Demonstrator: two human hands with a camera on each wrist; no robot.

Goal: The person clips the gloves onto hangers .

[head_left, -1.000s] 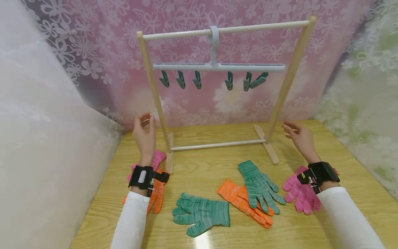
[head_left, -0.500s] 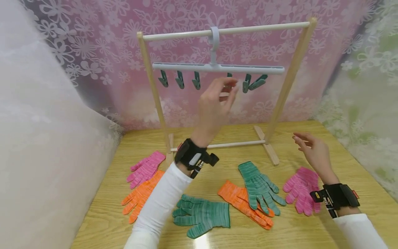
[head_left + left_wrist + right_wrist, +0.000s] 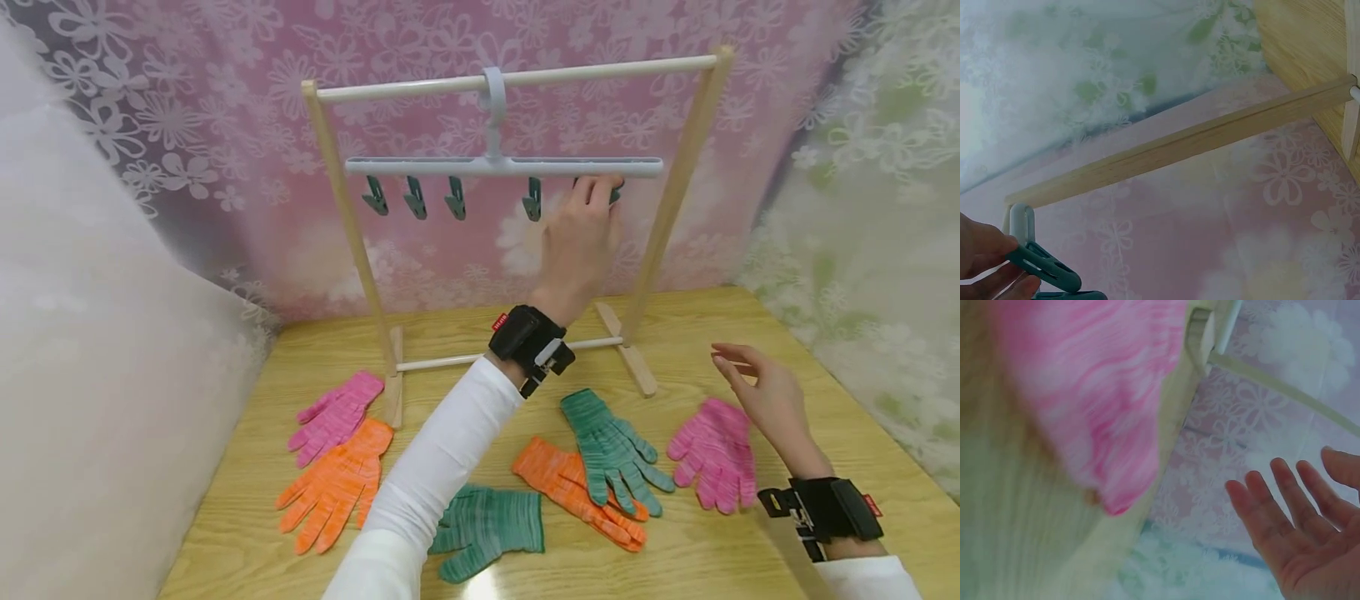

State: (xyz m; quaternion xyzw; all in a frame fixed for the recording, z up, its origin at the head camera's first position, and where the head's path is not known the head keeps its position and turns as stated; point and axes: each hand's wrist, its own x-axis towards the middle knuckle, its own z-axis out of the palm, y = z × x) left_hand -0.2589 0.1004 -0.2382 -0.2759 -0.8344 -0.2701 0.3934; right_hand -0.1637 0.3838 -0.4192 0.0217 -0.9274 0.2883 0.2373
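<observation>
Left hand [image 3: 581, 246] is up at upper right of the head frame, fingers narrowed on a green clip [image 3: 1050, 269] under the right part of the white hanger [image 3: 420, 167]. Hand mostly hides the clip there; left wrist view shows the pinch at lower left, second clip [image 3: 1079, 295] just below. Grip is near the clip's bar end, probably to steady or shift it; can't tell if it's being squeezed.

Hanger hooks over the rack's top rod [image 3: 600, 71], so its bar hangs free and likely swings if tugged. Four other clips [image 3: 532, 198] hang from it, spread out.

Right hand [image 3: 768, 392] holds nothing: fingers loose and apart, above the table near the pink glove [image 3: 716, 454], at right. Looks parked. Other gloves [image 3: 333, 483] lie flat across the lower frame, probably for easy reach.
</observation>
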